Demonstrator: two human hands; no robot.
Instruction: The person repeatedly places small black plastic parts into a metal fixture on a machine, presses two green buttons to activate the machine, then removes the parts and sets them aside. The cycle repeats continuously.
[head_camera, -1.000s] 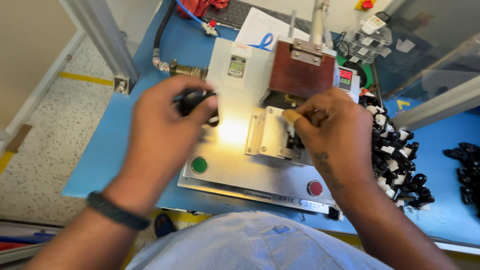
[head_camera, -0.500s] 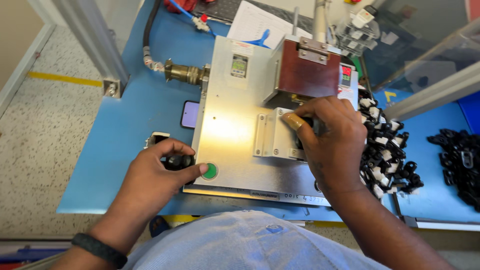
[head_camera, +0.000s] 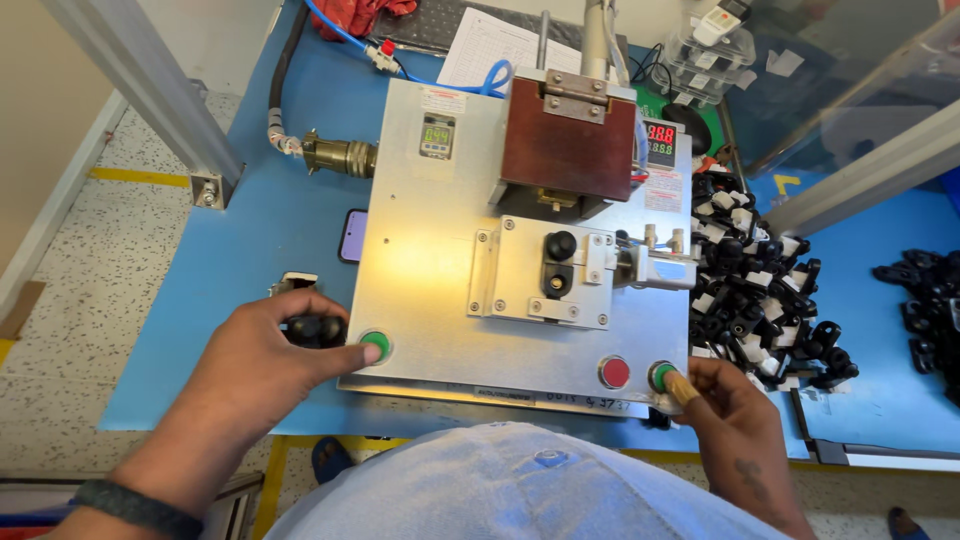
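While the left hand (head_camera: 262, 355) curls around a small black part (head_camera: 316, 329), its thumb lies on the round green button (head_camera: 374, 346) at the near left corner of the press. At the near right corner, the right hand (head_camera: 733, 415) holds nothing, fingers loosely bent, one fingertip on the other green button (head_camera: 662, 377), just beside a red button (head_camera: 613, 372). Both buttons sit in a flat, brushed metal plate (head_camera: 430, 300). Mid-plate, another black part (head_camera: 558, 262) stands in a bolted block under a brown square head (head_camera: 565, 150). Behind are a small rectangular green readout (head_camera: 437, 134) and a red one (head_camera: 663, 142). Glossy black parts (head_camera: 750, 290) lie heaped on the blue table (head_camera: 280, 230) to the right.
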